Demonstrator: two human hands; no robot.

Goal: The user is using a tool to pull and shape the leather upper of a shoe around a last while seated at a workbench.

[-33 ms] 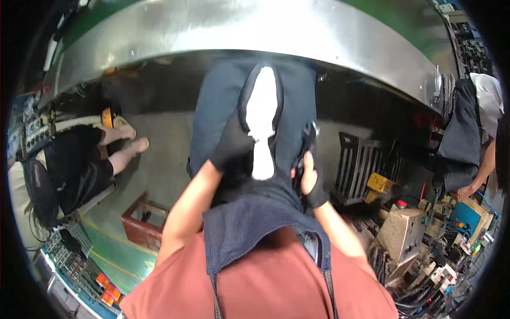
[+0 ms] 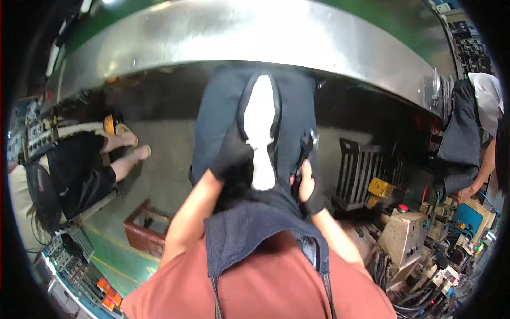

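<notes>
Several fingers [image 2: 306, 173] closed: shoe [image 2: 260, 117] left, tool [image 2: 307, 142] right

A navy apron [image 2: 234, 234], salmon shirt [image 2: 265, 284] and black gloves [image 2: 232, 155] are worn.

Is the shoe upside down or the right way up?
Upside down: the shoe has its white bottom facing up, as the left hand holds it by the side.

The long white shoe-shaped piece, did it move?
No, the long white shoe-shaped piece hasn't clearly shifted against the wide silver metal panel; both just sit slightly lower in view.
</notes>
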